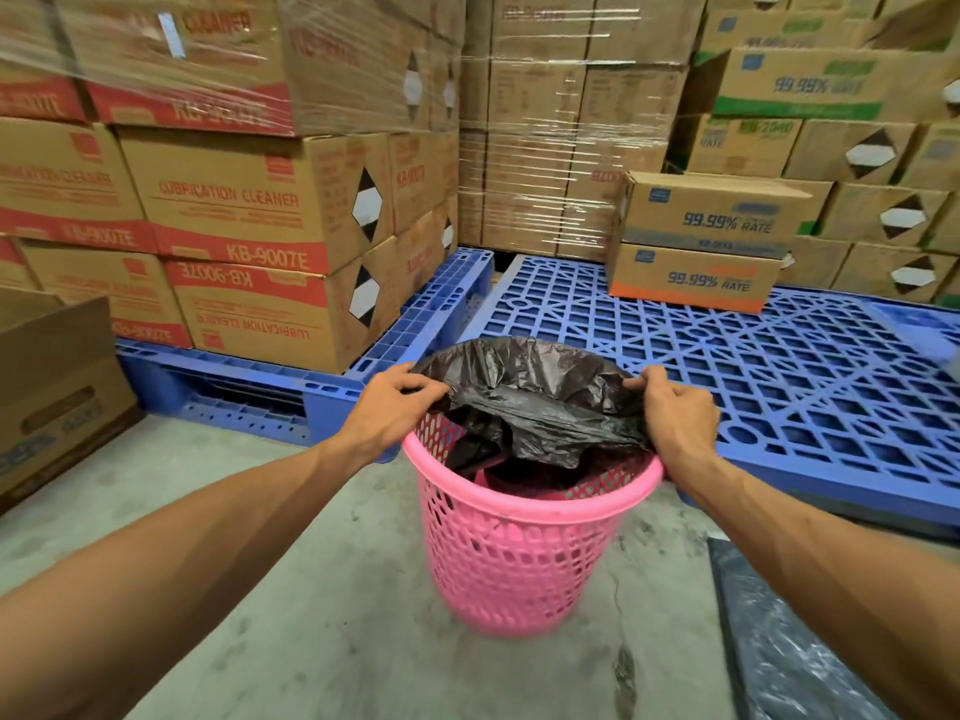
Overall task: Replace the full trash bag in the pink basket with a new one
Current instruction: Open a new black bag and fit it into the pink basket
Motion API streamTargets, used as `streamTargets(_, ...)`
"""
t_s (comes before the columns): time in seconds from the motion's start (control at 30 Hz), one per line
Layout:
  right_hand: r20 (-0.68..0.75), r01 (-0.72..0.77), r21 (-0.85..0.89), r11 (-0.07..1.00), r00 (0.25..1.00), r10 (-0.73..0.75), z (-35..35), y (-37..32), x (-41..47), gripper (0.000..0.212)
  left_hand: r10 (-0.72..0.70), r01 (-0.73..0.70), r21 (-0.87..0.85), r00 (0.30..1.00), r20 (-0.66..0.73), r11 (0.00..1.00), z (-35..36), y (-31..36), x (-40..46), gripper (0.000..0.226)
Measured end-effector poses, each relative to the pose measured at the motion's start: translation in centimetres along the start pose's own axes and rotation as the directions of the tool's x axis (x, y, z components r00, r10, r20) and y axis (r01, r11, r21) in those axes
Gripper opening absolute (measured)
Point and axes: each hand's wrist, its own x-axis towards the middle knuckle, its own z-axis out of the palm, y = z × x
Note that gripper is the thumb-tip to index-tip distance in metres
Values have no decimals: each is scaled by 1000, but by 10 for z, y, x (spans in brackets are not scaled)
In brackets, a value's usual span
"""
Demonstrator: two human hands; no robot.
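A pink perforated basket (511, 553) stands upright on the concrete floor in front of me. A black trash bag (524, 397) sits in its mouth, with the bag's far edge draped over the far rim and the near part crumpled inside. My left hand (389, 407) pinches the bag's edge at the left of the rim. My right hand (675, 413) grips the bag's edge at the right of the rim. The bottom of the bag is hidden inside the basket.
Blue plastic pallets (753, 366) lie just behind and to the right of the basket. Stacked cardboard boxes (249, 210) rise at left and at the back. Another dark plastic bag (789, 652) lies on the floor at the lower right. A brown box (57, 392) stands at far left.
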Motion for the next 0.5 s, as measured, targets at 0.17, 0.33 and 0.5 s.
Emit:
streamTargets(0.17, 537, 470, -640, 607, 839, -84, -7, -10, 18, 56, 190, -187, 367, 981, 29, 911, -4, 12, 5, 32)
streamTargets(0.33, 647, 645, -757, 101, 762, -18, -2, -46, 8, 79, 249, -359, 490, 928, 277, 794, -12, 20, 1, 45)
streamTargets(0.5, 771, 705, -637, 312, 573, 279, -8, -71, -7, 93, 63, -312, 455, 873, 484, 834, -17, 38, -16, 68)
